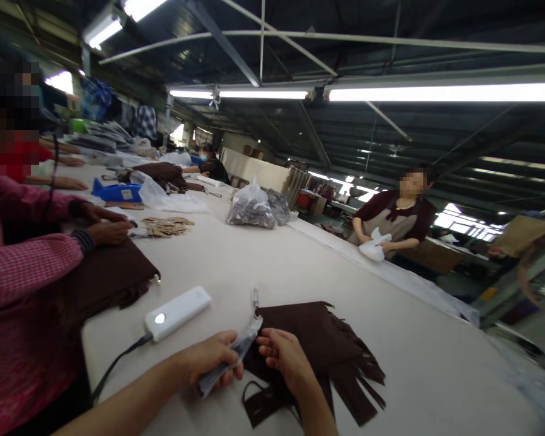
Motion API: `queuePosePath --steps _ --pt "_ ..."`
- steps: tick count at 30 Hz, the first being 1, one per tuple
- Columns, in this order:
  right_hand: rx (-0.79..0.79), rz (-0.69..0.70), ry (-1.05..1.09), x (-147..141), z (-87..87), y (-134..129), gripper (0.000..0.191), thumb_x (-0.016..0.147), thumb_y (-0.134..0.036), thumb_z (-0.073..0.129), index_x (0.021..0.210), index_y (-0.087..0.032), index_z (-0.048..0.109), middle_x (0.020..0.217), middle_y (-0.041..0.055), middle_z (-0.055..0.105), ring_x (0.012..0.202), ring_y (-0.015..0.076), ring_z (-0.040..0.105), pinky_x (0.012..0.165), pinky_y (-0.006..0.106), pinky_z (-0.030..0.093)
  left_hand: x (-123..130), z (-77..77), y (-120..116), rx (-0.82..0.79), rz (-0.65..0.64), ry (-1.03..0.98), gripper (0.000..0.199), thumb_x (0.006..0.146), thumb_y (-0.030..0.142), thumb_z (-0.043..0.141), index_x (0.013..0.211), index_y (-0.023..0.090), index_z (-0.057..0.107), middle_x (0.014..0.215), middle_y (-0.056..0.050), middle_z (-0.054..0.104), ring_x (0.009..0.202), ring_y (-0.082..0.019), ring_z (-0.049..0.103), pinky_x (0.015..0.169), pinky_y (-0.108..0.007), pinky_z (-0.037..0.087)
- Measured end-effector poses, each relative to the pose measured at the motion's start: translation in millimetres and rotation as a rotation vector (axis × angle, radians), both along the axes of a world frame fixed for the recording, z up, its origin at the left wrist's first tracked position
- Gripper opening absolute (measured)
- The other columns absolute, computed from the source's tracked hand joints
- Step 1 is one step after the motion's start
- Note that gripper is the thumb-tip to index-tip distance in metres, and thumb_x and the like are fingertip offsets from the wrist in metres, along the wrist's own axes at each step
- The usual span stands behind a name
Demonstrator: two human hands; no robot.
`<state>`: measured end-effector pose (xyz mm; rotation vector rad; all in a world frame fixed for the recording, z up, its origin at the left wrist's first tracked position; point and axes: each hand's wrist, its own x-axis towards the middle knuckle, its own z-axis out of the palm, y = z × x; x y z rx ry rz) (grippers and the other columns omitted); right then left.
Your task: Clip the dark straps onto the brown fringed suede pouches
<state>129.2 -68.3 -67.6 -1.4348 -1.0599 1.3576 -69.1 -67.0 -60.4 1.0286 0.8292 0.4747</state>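
My left hand (215, 358) grips a narrow clear plastic sleeve (245, 342) with something dark inside, tilted up toward the corner of a dark brown fringed bag (295, 324). My right hand (282, 356) is over that bag, its fingers curled in close beside the sleeve's upper end; whatever they pinch is hidden. The bag lies flat, fringe spread to the right and toward me. From its upper left corner a metal snap hook (255, 297) sticks out onto the table.
A white power bank (179, 312) with a black cable lies left of my hands. A co-worker in a pink checked sleeve (36, 263) handles brown fabric (118, 272). Tan strips (168, 226), a blue box (117, 191) and a filled plastic bag (252, 206) stand farther back. Another person (393, 224) holds white plastic.
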Motion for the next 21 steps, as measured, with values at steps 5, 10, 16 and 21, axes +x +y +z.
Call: queuePosePath --steps 5,10,16,21 --pt "-0.112 0.068 -0.032 -15.9 17.0 19.2 0.026 0.097 -0.024 0.057 0.077 -0.008 0.064 0.068 0.0073 0.063 0.050 0.0122 0.059 0.034 0.012 0.038 -0.4 5.3 -2.0 0.074 -0.079 0.013 0.049 0.049 0.029 0.052 0.095 0.020 0.038 0.069 -0.001 0.065 0.040 -0.008 0.045 0.030 -0.014 0.032" --pt "-0.064 -0.011 -0.256 -29.5 4.1 44.8 0.040 0.100 -0.014 0.044 0.062 -0.014 0.055 0.048 0.0006 0.054 0.035 0.0128 0.051 0.025 0.014 0.031 -2.4 5.4 -0.9 0.031 -0.062 0.061 0.053 0.046 0.026 0.049 0.097 0.020 0.037 0.066 -0.001 0.064 0.041 -0.011 0.049 0.034 -0.016 0.034" --pt "0.054 -0.016 -0.348 -20.5 -14.4 54.3 0.041 0.103 -0.019 0.043 0.064 -0.016 0.053 0.043 -0.0045 0.051 0.031 0.0104 0.045 0.025 0.014 0.024 10.6 9.0 13.5 -0.045 -0.057 0.028 0.050 0.053 0.035 0.063 0.095 0.018 0.043 0.079 -0.008 0.069 0.062 -0.023 0.065 0.049 -0.026 0.045" --pt "0.064 -0.010 -0.358 -16.8 -16.3 55.5 0.045 0.103 -0.020 0.040 0.060 -0.018 0.050 0.038 -0.0043 0.047 0.027 0.0100 0.037 0.027 0.017 0.021 30.6 4.5 33.7 0.038 0.136 0.055 0.035 0.054 0.034 0.065 0.080 0.014 0.054 0.069 -0.008 0.068 0.059 -0.020 0.063 0.050 -0.025 0.047"
